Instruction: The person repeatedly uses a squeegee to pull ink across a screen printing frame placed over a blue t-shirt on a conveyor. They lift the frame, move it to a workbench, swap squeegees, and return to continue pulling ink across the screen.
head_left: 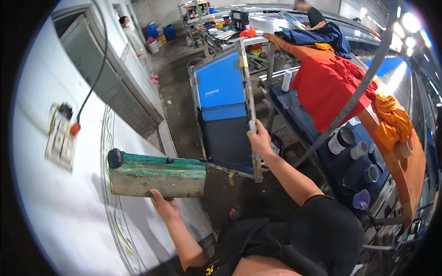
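My left hand (166, 208) grips the lower edge of a wide wooden squeegee (156, 181), held level beside the white wall. Green stains run along the squeegee's upper part, and a black lump of ink (115, 158) sits on its left corner. With my right hand (260, 140) I hold the right side bar of a screen printing frame (223, 85), which is tilted upright in front of me. Its mesh is bright blue in the upper part and dark with ink below. The fingers of both hands are partly hidden behind what they hold.
At right, a long orange-topped table (410, 184) bears a red cloth (329, 87) and an orange cloth (391, 120). Jars (341, 140) and a purple cup (362, 199) stand on a lower dark shelf. A cable (99, 69) hangs by the left wall. Two people are farther off.
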`<move>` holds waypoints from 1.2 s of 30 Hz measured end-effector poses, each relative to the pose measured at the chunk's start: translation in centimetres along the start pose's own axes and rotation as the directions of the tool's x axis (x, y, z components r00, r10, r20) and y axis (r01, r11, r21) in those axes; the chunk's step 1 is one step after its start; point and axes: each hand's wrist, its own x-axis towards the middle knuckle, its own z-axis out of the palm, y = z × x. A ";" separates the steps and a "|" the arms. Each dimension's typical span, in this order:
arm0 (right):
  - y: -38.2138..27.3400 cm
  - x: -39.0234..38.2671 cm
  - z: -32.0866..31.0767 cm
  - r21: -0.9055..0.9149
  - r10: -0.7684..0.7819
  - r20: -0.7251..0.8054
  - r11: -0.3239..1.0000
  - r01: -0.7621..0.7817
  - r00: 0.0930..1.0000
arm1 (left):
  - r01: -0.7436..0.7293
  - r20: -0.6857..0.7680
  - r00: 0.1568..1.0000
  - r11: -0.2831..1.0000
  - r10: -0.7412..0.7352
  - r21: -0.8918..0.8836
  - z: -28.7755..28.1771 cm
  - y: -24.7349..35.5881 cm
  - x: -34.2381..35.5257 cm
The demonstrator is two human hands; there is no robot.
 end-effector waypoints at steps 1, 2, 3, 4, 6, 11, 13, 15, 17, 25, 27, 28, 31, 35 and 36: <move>0.1 -2.0 -0.2 0.065 0.014 -0.106 0.998 -0.007 0.994 | 0.009 0.132 0.991 1.000 -0.012 0.020 -0.4 0.5 1.0; 0.3 -3.8 -1.1 0.088 -0.007 -0.166 0.996 0.022 0.986 | 0.019 0.126 0.992 1.000 -0.022 0.019 -0.9 0.7 1.7; 0.2 -5.8 -1.6 0.157 -0.059 -0.226 0.983 0.096 0.972 | 0.014 0.168 0.986 1.000 -0.012 -0.010 -0.9 1.0 2.7; 0.6 -6.7 -1.7 0.155 -0.060 -0.281 0.982 0.107 0.958 | 0.049 0.124 0.992 0.993 -0.036 -0.104 -1.6 -0.5 3.8; 0.7 -8.9 -1.7 0.411 -0.211 -0.330 0.845 0.341 0.920 | 0.144 0.204 0.973 0.978 -0.112 -0.152 -1.8 -1.1 6.9; 1.9 -10.1 -0.6 0.548 -0.152 -0.463 0.725 0.417 0.873 | 0.141 0.216 0.972 0.970 -0.098 -0.197 -4.3 -9.0 13.3; 2.4 -10.8 -0.9 0.562 -0.207 -0.496 0.664 0.493 0.843 | 0.100 0.202 0.977 0.983 -0.067 -0.156 -4.7 -10.4 15.9; 2.5 -11.7 -2.2 0.557 -0.227 -0.550 0.617 0.556 0.804 | 0.146 0.195 0.974 0.976 -0.113 -0.163 -5.5 -11.6 17.6; 2.5 -14.0 -4.1 0.528 -0.160 -0.672 0.581 0.620 0.723 | 0.164 0.168 0.976 0.974 -0.138 -0.156 -6.5 -13.2 17.9; -3.8 -15.9 -13.7 0.249 -0.143 -0.929 0.436 0.865 0.340 | 0.442 0.448 0.847 0.847 -0.285 -0.296 1.1 -23.7 29.1; -5.2 -17.2 -17.1 0.136 -0.228 -0.934 0.489 0.862 0.277 | 0.402 0.487 0.836 0.886 -0.253 -0.229 3.9 -26.5 31.3; -5.2 -18.1 -18.7 -0.057 -0.272 -0.957 0.514 0.856 0.100 | 0.357 0.480 0.844 0.918 -0.239 -0.170 7.4 -29.1 32.1; -6.7 -19.7 -23.4 -0.237 -0.211 -0.969 0.669 0.704 -0.126 | 0.510 0.672 0.670 0.854 -0.316 -0.107 17.4 -33.9 35.8; -12.2 -18.6 -24.3 -0.544 -0.531 -0.839 0.815 0.199 -0.120 | 0.732 0.869 0.280 0.677 -0.408 0.082 31.2 -40.0 38.7; -13.5 -18.1 -23.3 -0.581 -0.573 -0.814 0.808 0.104 -0.094 | 0.757 0.857 0.219 0.636 -0.466 0.152 33.7 -41.5 38.4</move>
